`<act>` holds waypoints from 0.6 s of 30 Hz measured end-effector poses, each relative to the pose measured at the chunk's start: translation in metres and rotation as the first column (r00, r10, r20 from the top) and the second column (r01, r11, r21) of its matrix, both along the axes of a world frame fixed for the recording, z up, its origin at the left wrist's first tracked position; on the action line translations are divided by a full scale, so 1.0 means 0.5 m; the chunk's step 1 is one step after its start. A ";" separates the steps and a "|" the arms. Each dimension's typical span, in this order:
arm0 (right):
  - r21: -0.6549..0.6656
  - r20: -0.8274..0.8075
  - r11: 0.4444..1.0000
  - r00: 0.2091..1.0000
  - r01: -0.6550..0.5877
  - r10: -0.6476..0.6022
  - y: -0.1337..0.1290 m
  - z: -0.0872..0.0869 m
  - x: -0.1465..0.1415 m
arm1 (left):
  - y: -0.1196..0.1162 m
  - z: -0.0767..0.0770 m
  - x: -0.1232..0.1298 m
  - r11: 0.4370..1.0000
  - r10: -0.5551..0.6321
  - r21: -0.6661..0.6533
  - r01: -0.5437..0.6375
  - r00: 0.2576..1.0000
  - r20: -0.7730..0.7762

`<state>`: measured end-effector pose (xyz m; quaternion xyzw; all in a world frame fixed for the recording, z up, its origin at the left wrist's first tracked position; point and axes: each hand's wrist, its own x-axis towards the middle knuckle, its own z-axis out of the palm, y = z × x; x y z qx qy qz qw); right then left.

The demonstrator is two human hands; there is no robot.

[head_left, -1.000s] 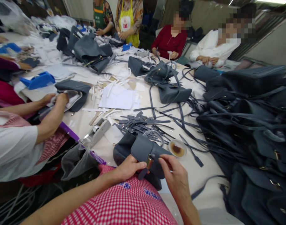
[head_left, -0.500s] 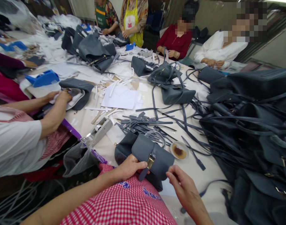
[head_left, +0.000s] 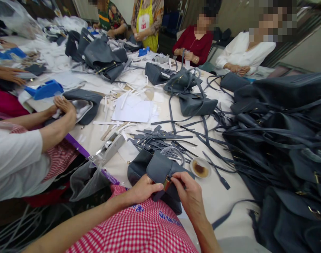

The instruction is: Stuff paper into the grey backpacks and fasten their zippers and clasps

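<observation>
A dark grey-blue handbag [head_left: 159,166] with a front flap rests at the table's near edge, against my red checked apron. My left hand [head_left: 144,190] grips the flap from its left side, thumb on top beside the gold buckle [head_left: 167,182]; its other fingers are hidden beneath. My right hand [head_left: 188,189] is at the buckle's right side, thumb and forefinger pinched there. Whether the pinch holds the buckle or the strap end is too small to tell. A clear ring-shaped handle wrap [head_left: 173,153] shows behind the flap.
Loose dark straps [head_left: 160,138] lie behind the bag. A dish of brown liquid [head_left: 200,168] stands close on the right, before a large pile of bags [head_left: 281,140]. A metal tape dispenser [head_left: 107,149] sits on the left. A co-worker's hands [head_left: 65,107] work on another bag.
My right hand has moved left and up from beside the flap to the buckle. My left hand keeps its grip on the bag. The co-worker's hands at left have shifted slightly.
</observation>
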<state>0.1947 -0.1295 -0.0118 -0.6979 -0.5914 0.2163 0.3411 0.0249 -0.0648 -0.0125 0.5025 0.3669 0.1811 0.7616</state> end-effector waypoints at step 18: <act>-0.474 -0.019 0.880 0.998 0.040 -0.056 -0.203 -0.028 0.149 | -0.004 -0.036 0.008 0.934 0.101 -0.345 -0.095 0.995 0.000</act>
